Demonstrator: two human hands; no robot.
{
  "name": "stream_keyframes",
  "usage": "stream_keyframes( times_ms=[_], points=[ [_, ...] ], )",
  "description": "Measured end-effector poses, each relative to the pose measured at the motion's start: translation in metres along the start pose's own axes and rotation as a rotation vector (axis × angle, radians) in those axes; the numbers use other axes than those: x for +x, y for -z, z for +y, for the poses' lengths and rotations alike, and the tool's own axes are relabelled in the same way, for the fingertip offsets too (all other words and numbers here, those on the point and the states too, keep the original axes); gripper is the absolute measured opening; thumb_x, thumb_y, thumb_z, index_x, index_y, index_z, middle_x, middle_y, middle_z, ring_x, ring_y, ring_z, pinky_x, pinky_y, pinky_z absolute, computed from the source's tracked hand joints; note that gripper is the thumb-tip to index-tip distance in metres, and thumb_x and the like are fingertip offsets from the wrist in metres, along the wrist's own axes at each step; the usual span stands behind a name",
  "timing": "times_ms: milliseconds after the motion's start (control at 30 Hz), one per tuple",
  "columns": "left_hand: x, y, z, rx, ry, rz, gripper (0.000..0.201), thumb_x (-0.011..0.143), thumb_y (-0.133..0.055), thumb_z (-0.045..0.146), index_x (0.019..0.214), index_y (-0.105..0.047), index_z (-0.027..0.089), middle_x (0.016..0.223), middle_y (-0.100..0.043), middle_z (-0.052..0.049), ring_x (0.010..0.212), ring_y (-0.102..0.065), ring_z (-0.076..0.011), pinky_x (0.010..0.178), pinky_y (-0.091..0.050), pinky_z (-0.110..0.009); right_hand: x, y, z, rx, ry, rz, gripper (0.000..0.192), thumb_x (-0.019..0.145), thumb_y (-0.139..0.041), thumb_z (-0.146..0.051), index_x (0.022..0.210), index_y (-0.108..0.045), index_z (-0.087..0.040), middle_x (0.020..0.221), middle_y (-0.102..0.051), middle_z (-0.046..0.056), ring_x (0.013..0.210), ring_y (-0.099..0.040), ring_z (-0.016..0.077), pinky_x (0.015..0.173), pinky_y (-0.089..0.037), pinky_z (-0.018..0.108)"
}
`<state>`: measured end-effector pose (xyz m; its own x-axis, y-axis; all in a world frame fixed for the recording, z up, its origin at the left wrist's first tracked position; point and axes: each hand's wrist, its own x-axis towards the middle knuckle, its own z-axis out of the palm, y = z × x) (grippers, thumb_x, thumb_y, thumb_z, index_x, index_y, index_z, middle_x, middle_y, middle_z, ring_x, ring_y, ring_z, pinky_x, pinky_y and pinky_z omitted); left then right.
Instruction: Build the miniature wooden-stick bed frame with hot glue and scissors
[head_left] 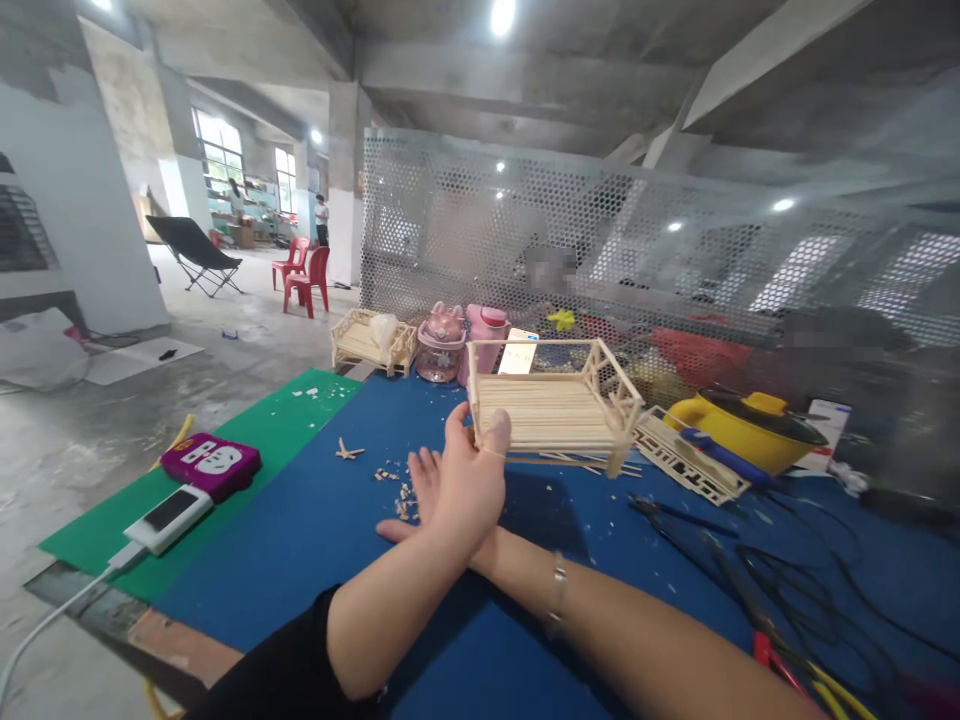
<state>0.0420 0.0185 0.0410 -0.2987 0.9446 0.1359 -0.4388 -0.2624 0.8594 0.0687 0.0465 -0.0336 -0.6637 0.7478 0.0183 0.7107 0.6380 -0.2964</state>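
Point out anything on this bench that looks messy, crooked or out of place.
Small wood offcuts lie scattered on the blue mat beside the crossed hands. The left hand holds the stick bed frame raised and tilted off the mat. White crumbs dot the green mat.

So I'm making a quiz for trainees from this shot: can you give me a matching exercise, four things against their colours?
Things:
1. pot
2. power strip
3. chairs
4. model bed held by the left hand

Colours:
A. red
B. pale wood
C. yellow
D. magenta

Pairs: 1-C, 2-D, 3-A, 4-B
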Motion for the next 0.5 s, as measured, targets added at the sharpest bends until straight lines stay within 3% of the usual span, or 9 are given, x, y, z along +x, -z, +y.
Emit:
stream_keyframes(
  times_ms=[167,267,367,500],
  points=[
    [-0.005,-0.003,0.005,0.067,0.027,-0.078,0.064,0.081,-0.054,0.056,0.131,-0.04,0.018,0.108,-0.066,-0.012,0.097,-0.062,-0.0229,0.086,-0.046,-0.033,0.073,-0.008,-0.061,0.128,0.091,0.035,0.1,0.078,-0.039,-0.073,0.148,-0.014,-0.006,0.153,-0.015,0.022,0.141,-0.013,0.0346,0.114,-0.014,0.048],
    [-0.007,-0.004,0.009,0.073,-0.024,-0.123,0.065,0.083,-0.052,0.055,0.133,-0.037,0.017,0.108,-0.066,-0.013,0.097,-0.062,-0.0227,0.088,-0.045,-0.033,0.081,0.004,-0.064,0.183,0.141,0.054,0.091,0.085,-0.031,-0.069,0.149,-0.008,-0.008,0.156,-0.009,0.014,0.143,-0.01,0.024,0.115,-0.016,0.036],
    [-0.007,-0.004,0.011,0.06,-0.061,-0.106,0.062,0.082,-0.057,0.052,0.131,-0.041,0.02,0.109,-0.066,-0.012,0.103,-0.061,-0.0245,0.092,-0.043,-0.034,0.049,0.021,-0.033,0.14,0.057,0.099,0.075,0.091,-0.032,-0.057,0.149,-0.014,-0.013,0.156,-0.008,0.008,0.143,-0.004,0.0191,0.116,-0.009,0.03],
    [-0.008,-0.002,0.013,0.014,-0.053,-0.102,0.059,0.081,-0.058,0.052,0.129,-0.043,0.02,0.114,-0.064,-0.012,0.111,-0.058,-0.0251,0.095,-0.043,-0.034,-0.05,0.044,0.031,0.043,-0.098,0.083,0.077,0.087,-0.045,-0.049,0.149,-0.015,-0.015,0.156,-0.013,0.009,0.143,-0.006,0.0237,0.117,-0.008,0.041]
  ],
)
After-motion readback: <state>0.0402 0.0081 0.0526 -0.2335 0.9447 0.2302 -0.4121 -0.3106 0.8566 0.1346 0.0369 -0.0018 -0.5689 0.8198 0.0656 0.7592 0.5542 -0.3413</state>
